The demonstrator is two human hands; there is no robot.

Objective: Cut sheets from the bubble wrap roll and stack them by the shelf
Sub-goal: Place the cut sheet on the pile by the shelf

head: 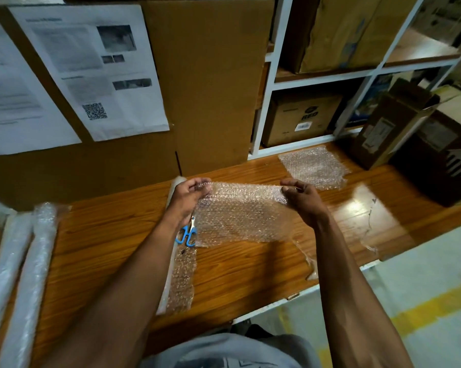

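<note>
Plastic sheet: cut bubble-wrap sheet (240, 211), featherlight, floppy.
Left hand (189, 195): pinches its far left corner.
Right hand (302, 197): pinches the far right corner (best hold, keeps it taut).
Position: lifted above table (250, 272).
Destination: stack (314, 166) beside shelf (271, 83).

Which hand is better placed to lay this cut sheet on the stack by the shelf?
Right, probably. The right hand pinches the sheet's corner nearest the stack; the left hand holds the far corner.

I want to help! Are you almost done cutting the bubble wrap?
Some is done: cut sheets lie in a stack by the shelf. Left hand and right hand hold another sheet, not yet stacked. Scissors lie down; the roll has more.
</note>
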